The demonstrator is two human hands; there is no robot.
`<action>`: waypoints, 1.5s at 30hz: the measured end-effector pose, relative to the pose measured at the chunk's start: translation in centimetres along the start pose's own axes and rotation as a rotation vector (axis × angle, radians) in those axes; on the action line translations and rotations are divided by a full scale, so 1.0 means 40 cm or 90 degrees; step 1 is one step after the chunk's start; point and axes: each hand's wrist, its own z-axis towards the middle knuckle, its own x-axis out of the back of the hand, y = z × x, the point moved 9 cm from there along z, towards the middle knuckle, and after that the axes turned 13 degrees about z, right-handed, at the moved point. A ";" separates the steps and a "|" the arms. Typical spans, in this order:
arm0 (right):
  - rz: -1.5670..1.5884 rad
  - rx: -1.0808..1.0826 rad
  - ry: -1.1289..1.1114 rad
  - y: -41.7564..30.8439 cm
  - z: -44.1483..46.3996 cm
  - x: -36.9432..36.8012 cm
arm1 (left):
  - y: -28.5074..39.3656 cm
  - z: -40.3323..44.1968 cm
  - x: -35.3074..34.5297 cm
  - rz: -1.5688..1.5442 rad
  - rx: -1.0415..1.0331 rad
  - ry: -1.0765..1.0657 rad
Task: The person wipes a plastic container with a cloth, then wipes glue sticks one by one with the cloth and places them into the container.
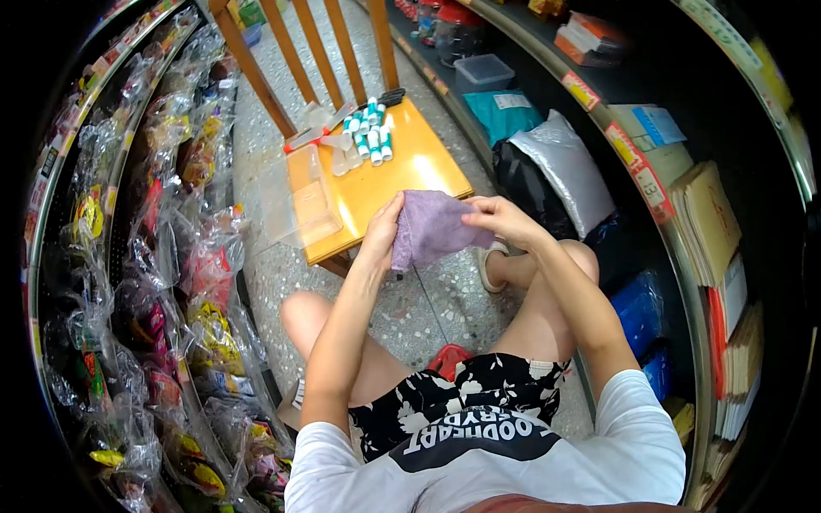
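Note:
A purple cloth [434, 229] is stretched between my two hands, just past the front edge of a wooden chair [410, 145]. My left hand [385, 229] grips its left side, and the fingers of my right hand [505, 221] pinch its upper right part. Several small white and teal tubes [373, 141] lie in a group on the chair seat. Beside them are clear plastic pieces, some with red parts [316, 139], and a black item [391, 97]. A clear plastic box [312, 198] rests at the seat's left edge.
Shelves with plastic-wrapped packets [209, 282] run along the left. On the right, shelves hold a silver bag [564, 167], a teal package [503, 114], a clear container [484, 73] and stacked envelopes [703, 222]. A red object [449, 361] is on the speckled floor between my legs.

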 end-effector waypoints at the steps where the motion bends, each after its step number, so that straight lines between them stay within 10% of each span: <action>1: 0.149 -0.101 0.044 0.008 0.000 -0.005 | 0.001 0.002 0.016 -0.003 0.009 0.024; 7: 0.337 -0.161 0.031 -0.068 0.084 -0.061 | 0.080 -0.003 0.130 0.341 -0.108 0.251; 10: 0.363 -0.145 0.016 -0.113 0.123 -0.082 | 0.201 -0.075 0.012 0.865 -0.520 0.333; 15: 0.360 -0.134 -0.063 -0.085 0.187 -0.083 | 0.086 0.004 -0.013 0.490 -0.133 0.031; 21: 0.411 -0.088 -0.032 -0.073 0.187 -0.075 | 0.092 0.074 -0.046 0.058 -0.135 0.033; 24: 0.350 -0.078 -0.011 -0.053 0.193 -0.044 | 0.061 0.173 -0.011 0.249 -0.095 0.034; 30: 0.433 -0.067 0.161 -0.042 0.223 0.085 | 0.209 0.266 0.045 1.114 -0.317 0.492; 41: 0.545 -0.018 0.155 -0.080 0.222 0.147 | 0.199 0.317 0.070 1.269 -0.346 0.620; 45: 0.383 0.048 0.227 -0.100 0.226 0.183 | 0.181 0.314 0.109 1.044 -0.215 0.454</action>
